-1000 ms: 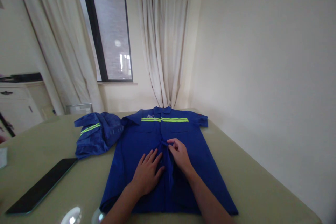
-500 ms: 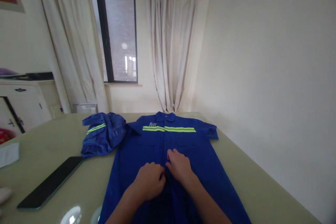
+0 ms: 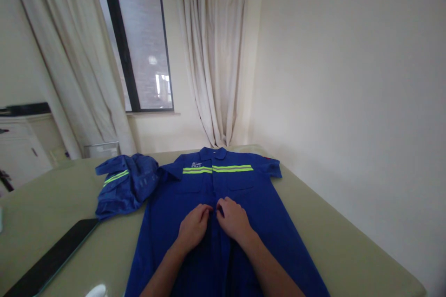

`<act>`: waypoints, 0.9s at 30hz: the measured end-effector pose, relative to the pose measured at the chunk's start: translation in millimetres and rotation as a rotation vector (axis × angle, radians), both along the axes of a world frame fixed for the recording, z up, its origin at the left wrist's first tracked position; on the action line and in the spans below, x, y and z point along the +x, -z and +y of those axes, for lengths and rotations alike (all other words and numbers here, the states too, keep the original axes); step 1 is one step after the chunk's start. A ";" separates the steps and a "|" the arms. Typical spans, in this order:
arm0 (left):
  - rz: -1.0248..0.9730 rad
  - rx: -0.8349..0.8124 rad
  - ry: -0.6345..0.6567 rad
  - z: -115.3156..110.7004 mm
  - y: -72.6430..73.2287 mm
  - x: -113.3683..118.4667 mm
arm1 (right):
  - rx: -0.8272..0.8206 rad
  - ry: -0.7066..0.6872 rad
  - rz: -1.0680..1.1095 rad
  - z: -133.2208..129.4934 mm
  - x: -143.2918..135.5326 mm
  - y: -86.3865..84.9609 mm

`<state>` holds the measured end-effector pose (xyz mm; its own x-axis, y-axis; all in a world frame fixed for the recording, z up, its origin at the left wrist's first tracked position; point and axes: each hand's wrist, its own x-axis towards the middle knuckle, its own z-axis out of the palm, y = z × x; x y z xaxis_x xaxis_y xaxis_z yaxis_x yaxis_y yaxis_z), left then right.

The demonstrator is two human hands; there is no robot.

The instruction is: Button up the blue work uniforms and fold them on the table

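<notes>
A blue short-sleeved work garment (image 3: 240, 195) with yellow-green reflective stripes lies spread on the pale green table (image 3: 327, 222), its collar at the far end. My left hand (image 3: 195, 225) is on the left side of the front opening, fingers curled and pinching the cloth edge. Just across the opening, my right hand (image 3: 232, 217) pinches the other edge, thumb and fingers pressed together. The two hands are close but apart. Fine details at the fingertips are too small to make out.
To the left, a crumpled blue garment (image 3: 128, 185) with a similar stripe touches the spread one's sleeve. A long black flat object (image 3: 52, 257) lies nearer on the left. Behind the table are curtains (image 3: 218, 55), a window and a wall.
The view has shifted slightly to the right. My left hand has moved up along the front opening, and both hands are now level with each other.
</notes>
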<state>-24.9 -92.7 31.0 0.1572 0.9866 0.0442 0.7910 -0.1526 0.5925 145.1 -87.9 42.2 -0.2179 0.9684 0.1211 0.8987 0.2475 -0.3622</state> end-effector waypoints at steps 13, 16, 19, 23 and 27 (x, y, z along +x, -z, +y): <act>-0.098 0.095 -0.131 12.9 11.1 16.6 | 0.077 -0.058 -0.007 9.7 -0.8 3.4; -0.221 0.153 -0.049 20.5 18.2 8.6 | 0.051 -0.013 0.079 11.7 -0.6 3.1; -0.260 0.180 0.002 24.9 21.6 3.0 | 0.034 0.008 0.162 13.9 0.3 5.4; -0.115 0.258 0.037 16.0 24.0 6.2 | 0.022 0.022 0.210 12.2 4.3 0.4; 0.264 0.229 0.123 -7.5 18.0 21.9 | 0.115 0.067 0.141 4.2 11.3 -11.3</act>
<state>-3.0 -100.2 13.0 0.3093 0.9288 0.2043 0.8795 -0.3611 0.3101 156.5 -83.7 53.5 -0.1267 0.9582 0.2565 0.8568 0.2360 -0.4584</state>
